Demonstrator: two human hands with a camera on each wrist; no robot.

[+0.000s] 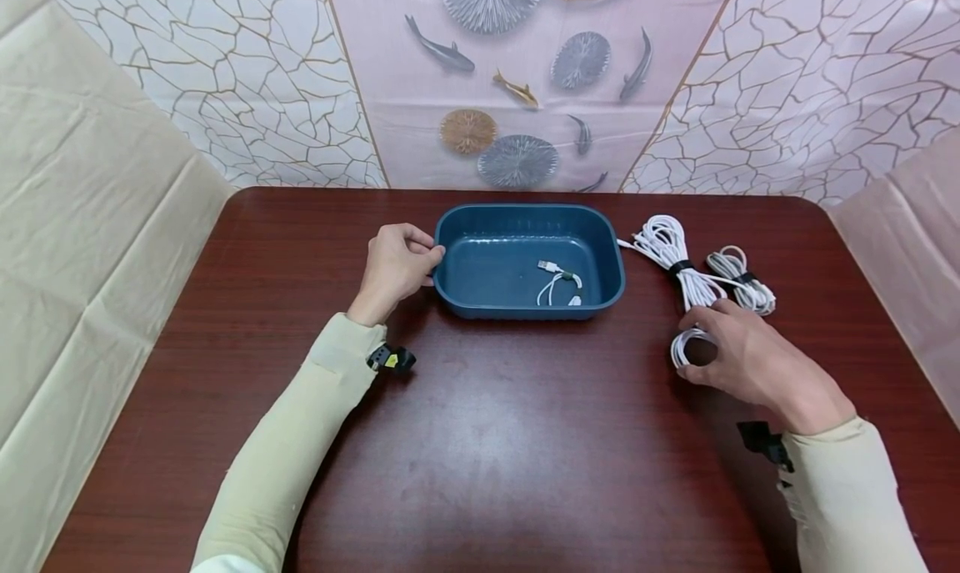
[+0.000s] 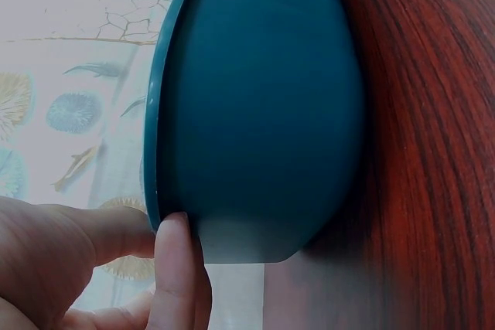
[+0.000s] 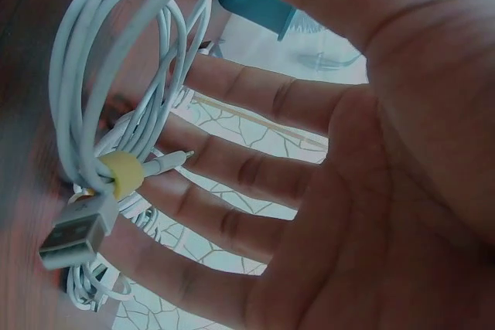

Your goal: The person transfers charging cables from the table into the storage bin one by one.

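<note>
My left hand (image 1: 397,264) pinches the left end of a blue plastic basin (image 1: 525,313) at its rim. In the left wrist view, thumb and fingers meet the edge of the basin (image 2: 263,113). A small tied USB cable (image 1: 551,267) lies inside the basin, towards its right end. Over the table's right side, my right hand (image 1: 750,360) holds a coiled white USB cable (image 1: 678,352) between thumb and fingers. The right wrist view shows its USB plug (image 3: 73,241), a thin connector (image 3: 166,162) and a yellow tie (image 3: 121,171) round the coil.
Just beyond the right hand lie a large white cable bundle (image 1: 663,239) with a black tie and a smaller cable bundle (image 1: 750,285). The dark red wooden table (image 1: 480,439) ends at a patterned cloth backdrop (image 1: 525,81).
</note>
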